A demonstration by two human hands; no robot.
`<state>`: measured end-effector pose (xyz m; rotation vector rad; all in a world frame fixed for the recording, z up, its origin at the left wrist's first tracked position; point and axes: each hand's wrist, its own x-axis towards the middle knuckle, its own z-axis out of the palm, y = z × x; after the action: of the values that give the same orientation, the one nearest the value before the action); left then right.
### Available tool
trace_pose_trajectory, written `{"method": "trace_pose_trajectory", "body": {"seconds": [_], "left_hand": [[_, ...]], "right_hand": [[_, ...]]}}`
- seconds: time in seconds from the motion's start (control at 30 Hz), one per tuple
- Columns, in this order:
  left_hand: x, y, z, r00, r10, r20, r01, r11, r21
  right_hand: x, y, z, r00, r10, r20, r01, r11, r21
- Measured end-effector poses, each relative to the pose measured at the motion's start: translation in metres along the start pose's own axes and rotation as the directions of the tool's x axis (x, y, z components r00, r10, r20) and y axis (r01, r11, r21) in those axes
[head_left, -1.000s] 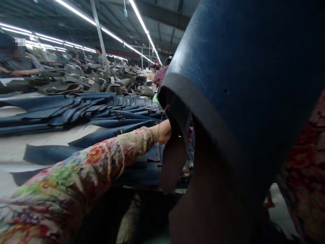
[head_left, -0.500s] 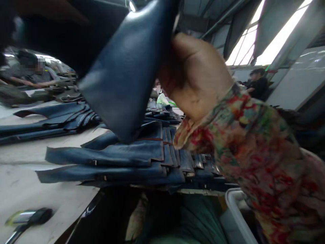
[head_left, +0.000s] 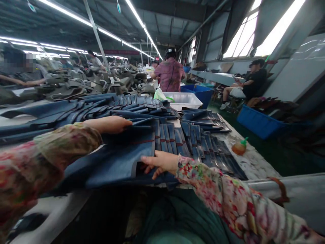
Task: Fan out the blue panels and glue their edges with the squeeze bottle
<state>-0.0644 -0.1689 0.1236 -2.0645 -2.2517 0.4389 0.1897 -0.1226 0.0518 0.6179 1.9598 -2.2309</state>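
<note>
A dark blue leather-like piece [head_left: 111,164] lies on the near side of the table, over the overlapping rows of similar blue pieces [head_left: 175,135]. My left hand [head_left: 113,124] reaches across from the left, its fingers closed on the far edge of a blue piece; the fingertips are partly hidden. At the piece's right-hand edge is my right hand [head_left: 162,162], fingers spread and pointing left. Its thumb rests against the corner, with nothing gripped. Flowered sleeves cover both my forearms.
Grey-green pieces [head_left: 122,79] are heaped farther back. A white bin [head_left: 186,99] stands beyond the rows, and a bottle with a green tip [head_left: 239,146] is at the table's right edge. Blue crates [head_left: 259,122] sit on the floor at right. Several people work or sit around.
The blue piece held up before the camera by my right hand has come down onto the table. My left hand now shows at its far edge, and my right hand's fingers have spread.
</note>
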Motion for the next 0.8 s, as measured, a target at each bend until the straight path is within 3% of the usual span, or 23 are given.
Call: {"method": "trace_pose_trajectory", "body": {"seconds": [0.07, 0.13, 0.2, 0.33, 0.43, 0.53, 0.63, 0.8], "left_hand": [[0.008, 0.004, 0.024, 0.993, -0.022, 0.119, 0.018, 0.999, 0.037], [0.014, 0.003, 0.035, 0.992, -0.073, 0.104, 0.065, 0.995, 0.078], [0.019, -0.001, 0.038, 0.991, -0.127, 0.045, 0.121, 0.986, 0.117], [0.031, -0.012, 0.036, 0.957, -0.194, -0.214, 0.232, 0.958, 0.167], [0.044, -0.021, 0.049, 0.907, -0.177, -0.383, 0.268, 0.943, 0.197], [0.055, -0.023, 0.072, 0.908, -0.149, -0.392, 0.245, 0.947, 0.207], [0.059, -0.02, 0.086, 0.915, -0.093, -0.393, 0.198, 0.952, 0.234], [0.061, -0.001, 0.072, 0.9, 0.096, -0.425, 0.059, 0.94, 0.337]], "right_hand": [[0.003, -0.007, -0.006, 0.999, 0.046, -0.02, -0.047, 0.997, -0.056], [0.008, -0.014, -0.011, 0.991, 0.114, -0.071, -0.124, 0.978, -0.17], [0.014, -0.017, -0.014, 0.985, 0.13, -0.11, -0.163, 0.904, -0.394], [0.023, -0.016, -0.018, 0.983, 0.023, -0.181, -0.157, 0.62, -0.768], [0.027, -0.016, -0.017, 0.975, -0.024, -0.219, -0.179, 0.494, -0.851], [0.029, -0.018, -0.012, 0.97, -0.025, -0.242, -0.217, 0.361, -0.907], [0.029, -0.019, -0.008, 0.967, -0.032, -0.252, -0.232, 0.295, -0.927], [0.034, -0.015, -0.012, 0.976, -0.075, -0.203, -0.175, 0.274, -0.946]]}}
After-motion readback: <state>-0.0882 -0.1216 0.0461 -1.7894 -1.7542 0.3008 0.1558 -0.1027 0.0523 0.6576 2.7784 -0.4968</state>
